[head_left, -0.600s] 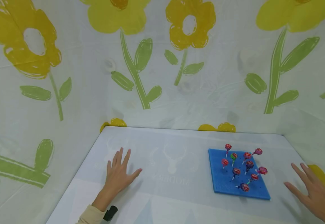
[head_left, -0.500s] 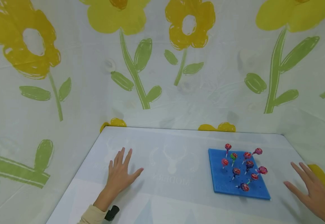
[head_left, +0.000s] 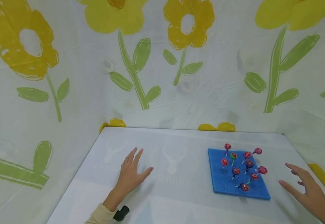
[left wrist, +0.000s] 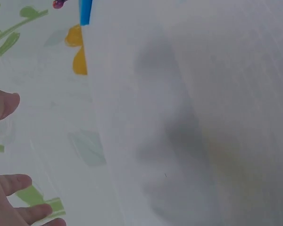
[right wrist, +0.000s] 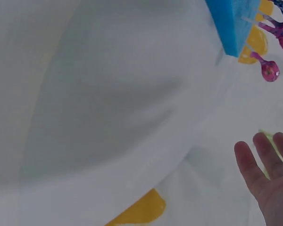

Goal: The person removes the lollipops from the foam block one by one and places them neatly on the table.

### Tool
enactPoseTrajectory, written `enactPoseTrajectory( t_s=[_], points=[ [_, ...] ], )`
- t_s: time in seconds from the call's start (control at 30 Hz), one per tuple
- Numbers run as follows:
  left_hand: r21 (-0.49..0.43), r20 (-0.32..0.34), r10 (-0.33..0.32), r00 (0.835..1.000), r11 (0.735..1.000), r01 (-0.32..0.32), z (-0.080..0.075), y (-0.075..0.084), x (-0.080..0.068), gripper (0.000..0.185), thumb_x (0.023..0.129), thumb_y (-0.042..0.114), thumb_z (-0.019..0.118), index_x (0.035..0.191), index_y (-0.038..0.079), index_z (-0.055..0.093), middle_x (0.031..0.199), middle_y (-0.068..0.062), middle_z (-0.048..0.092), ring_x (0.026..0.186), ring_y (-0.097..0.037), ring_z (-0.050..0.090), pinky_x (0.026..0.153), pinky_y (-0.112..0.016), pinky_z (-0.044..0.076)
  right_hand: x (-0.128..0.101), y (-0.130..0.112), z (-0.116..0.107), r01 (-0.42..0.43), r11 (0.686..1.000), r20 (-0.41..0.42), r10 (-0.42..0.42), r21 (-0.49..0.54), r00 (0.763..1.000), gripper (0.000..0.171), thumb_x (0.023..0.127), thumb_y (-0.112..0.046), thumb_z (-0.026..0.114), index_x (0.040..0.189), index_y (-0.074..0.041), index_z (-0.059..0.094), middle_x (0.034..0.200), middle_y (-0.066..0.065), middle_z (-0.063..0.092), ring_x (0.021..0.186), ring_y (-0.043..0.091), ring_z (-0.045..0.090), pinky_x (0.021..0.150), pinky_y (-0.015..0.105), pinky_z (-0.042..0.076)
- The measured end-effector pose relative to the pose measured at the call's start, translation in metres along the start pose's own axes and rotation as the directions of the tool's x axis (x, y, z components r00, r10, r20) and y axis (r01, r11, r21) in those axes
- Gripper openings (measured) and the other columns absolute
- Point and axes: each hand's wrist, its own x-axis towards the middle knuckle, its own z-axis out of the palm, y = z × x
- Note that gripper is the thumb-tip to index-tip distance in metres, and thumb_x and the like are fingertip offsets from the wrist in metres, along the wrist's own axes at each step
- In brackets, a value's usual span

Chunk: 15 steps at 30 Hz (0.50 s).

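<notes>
Head view: lollipops (head_left: 236, 171) in blue board (head_left: 219, 183), lower right; left hand (head_left: 130, 176), right hand (head_left: 309, 188): fingers unclenched, empty; I judge a low sweep could topple leaners.

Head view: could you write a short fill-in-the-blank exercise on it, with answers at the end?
1. The lollipops are stuck in a board coloured ____.
2. The hand nearer the board is the person's ____.
3. The left hand holds ____.
4. The backdrop is printed with yellow ____.
Missing words: blue; right; nothing; flowers.
</notes>
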Motion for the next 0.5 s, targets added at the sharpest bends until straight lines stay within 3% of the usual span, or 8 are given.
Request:
enactPoseTrajectory(
  t_s=[0.5],
  points=[
    [-0.169,0.036,-0.023,0.999,0.985,0.028,0.018,0.023,0.004,0.069,0.080,0.040,0.072,0.137,0.010,0.048,0.142,-0.014,0.039,0.128,-0.035,0.037,0.094,-0.060,0.037,0.001,-0.021,-0.002,0.032,0.994,-0.009,-0.031,0.104,0.999,0.070,0.091,-0.033,0.063,0.139,0.005,0.029,0.131,0.035,0.032,0.107,0.052,0.040,0.078,0.067,0.042]
  ],
)
